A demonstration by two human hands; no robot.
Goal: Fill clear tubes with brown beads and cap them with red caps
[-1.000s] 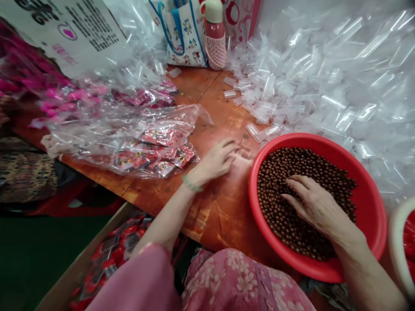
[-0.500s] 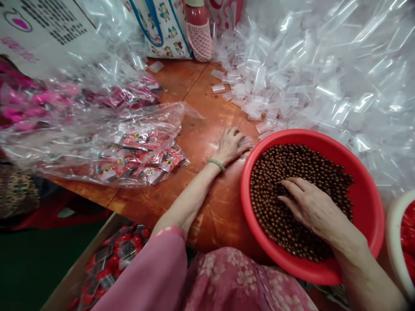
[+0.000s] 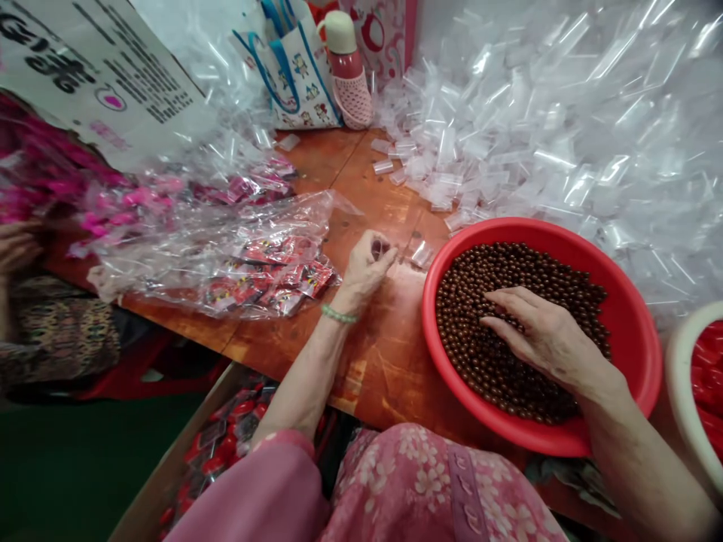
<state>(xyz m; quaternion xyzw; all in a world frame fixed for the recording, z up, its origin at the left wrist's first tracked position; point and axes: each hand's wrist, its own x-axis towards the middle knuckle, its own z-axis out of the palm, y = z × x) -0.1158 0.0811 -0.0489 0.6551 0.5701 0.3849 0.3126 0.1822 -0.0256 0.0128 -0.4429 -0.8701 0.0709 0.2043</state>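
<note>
My left hand [image 3: 368, 267], with a green bead bracelet [image 3: 339, 315] at the wrist, is raised just above the table, fingers curled around what looks like a small clear plastic piece [image 3: 389, 250]. Another clear piece [image 3: 421, 254] lies on the table to its right. Inside a red basin [image 3: 636, 354], my right hand [image 3: 536, 324] reaches over shiny round brown balls [image 3: 480, 361]. Its thumb and fingers are apart, with the fingertips at the balls' surface; no ball shows clearly between them.
Clear plastic pieces [image 3: 508, 150] are heaped at the back right. A bag of red packets [image 3: 282, 278] lies left. A bottle [image 3: 351, 75] and tote bag [image 3: 299, 83] stand behind. A white-rimmed tub [image 3: 681, 376] is far right. Another person's hand [image 3: 16, 245] shows at far left.
My left hand has moved left from the clear pieces, and its fingers have curled. My right hand stays over the balls. The view has tilted up and shifted left.
</note>
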